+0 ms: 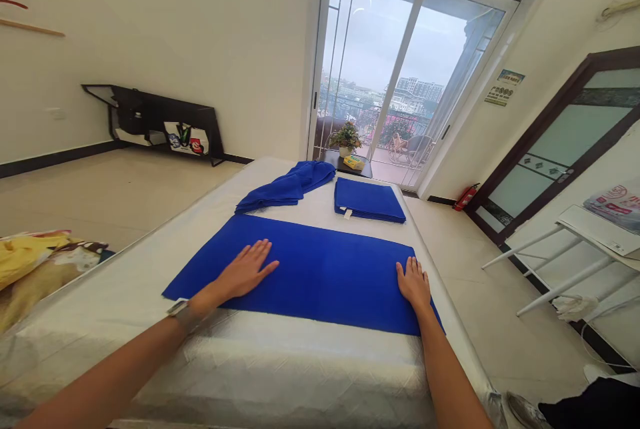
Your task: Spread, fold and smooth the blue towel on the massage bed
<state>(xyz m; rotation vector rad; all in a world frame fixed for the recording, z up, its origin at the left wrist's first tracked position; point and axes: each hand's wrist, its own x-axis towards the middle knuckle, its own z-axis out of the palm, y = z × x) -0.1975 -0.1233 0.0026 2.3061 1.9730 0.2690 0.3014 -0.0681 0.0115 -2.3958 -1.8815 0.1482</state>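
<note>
A blue cloth (325, 269) is spread flat in a long rectangle across the near part of a white-covered mattress (320, 369). On its left part rests my left hand (249, 269), palm down with the fingers stretched out and a watch on the wrist. My right hand (415, 281) lies flat near the cloth's right edge, fingers extended. Neither hand grips anything. Beyond the spread cloth, a neatly folded blue stack (370, 199) with a white tag sits to the right. Rumpled blue cloths (287, 185) lie in a loose heap to its left.
A small dark table with a potted plant (346, 137) and a yellow pack (354, 162) stands past the mattress, before a sliding glass door. Yellow and tan fabric (45, 269) lies at left. On the right are a white table (600, 232) and a fire extinguisher (467, 196).
</note>
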